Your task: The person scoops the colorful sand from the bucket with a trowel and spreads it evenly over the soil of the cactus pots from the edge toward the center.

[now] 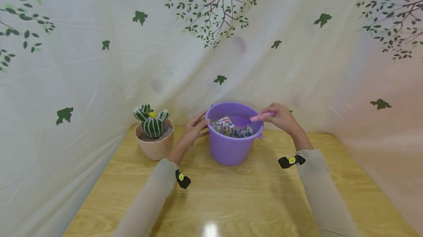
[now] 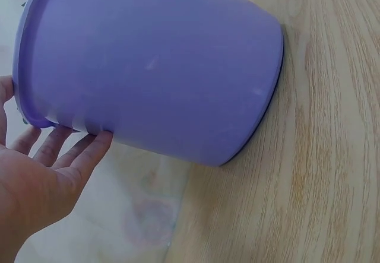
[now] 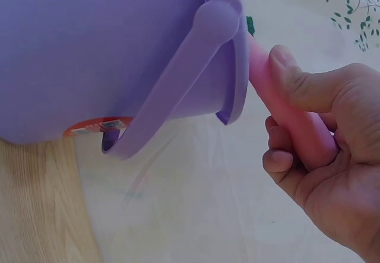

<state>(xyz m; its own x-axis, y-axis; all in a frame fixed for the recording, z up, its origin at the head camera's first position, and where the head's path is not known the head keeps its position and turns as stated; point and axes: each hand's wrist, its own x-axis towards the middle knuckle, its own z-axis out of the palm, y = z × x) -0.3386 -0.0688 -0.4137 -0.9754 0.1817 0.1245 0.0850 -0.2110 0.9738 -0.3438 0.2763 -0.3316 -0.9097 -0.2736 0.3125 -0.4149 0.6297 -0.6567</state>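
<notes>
A purple bucket stands upright on the table, with small multicoloured beads inside. My right hand grips the pink handle of a toy shovel over the bucket's right rim. The shovel's purple blade reaches down into the bucket, and a paler heap of beads lies at its end. My left hand rests against the bucket's left side. In the left wrist view its nearly straight fingers lie along the outer wall, with the thumb at the rim.
A knitted cactus in a peach pot stands left of my left hand. The bucket's handle hangs down outside it. Behind the wooden table hangs a pale curtain printed with leaves.
</notes>
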